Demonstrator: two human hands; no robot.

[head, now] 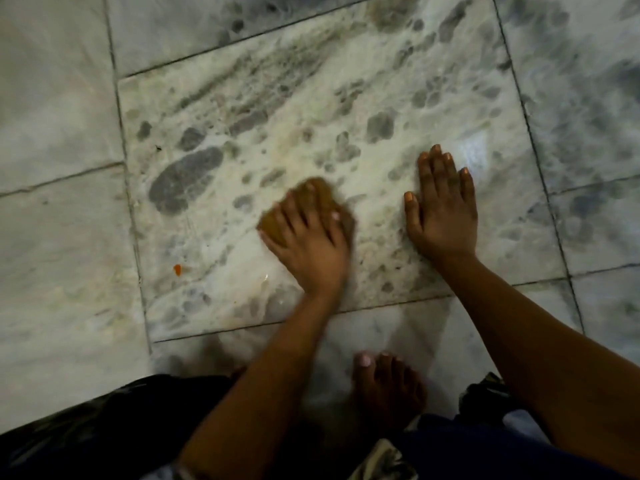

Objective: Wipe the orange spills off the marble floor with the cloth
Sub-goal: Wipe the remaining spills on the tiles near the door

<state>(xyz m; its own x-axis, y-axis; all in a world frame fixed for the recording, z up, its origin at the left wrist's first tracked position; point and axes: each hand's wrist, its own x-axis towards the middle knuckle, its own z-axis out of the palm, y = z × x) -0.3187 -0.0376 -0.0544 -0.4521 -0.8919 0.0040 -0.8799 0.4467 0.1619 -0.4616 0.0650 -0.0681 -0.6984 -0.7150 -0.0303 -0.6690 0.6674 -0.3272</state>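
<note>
A wadded brownish-orange cloth (320, 195) lies on the large veined marble tile (277, 116) in the middle of the floor. My left hand (308, 244) presses down on it with fingers spread over the top; hand and cloth are motion-blurred. To the right, my right hand (440, 209) rests flat on the same tile, fingers straight, holding nothing. A small orange spill (177, 269) sits left of the cloth, just outside the tile's left joint. A faint wet sheen (266, 277) shows near my left wrist.
My bare foot (384, 386) stands on the tile nearest me, between my forearms. Dark clothing (86, 427) fills the bottom left corner, and patterned fabric (485, 393) shows at the bottom right. Pale marble tiles with dark joints surround the middle tile.
</note>
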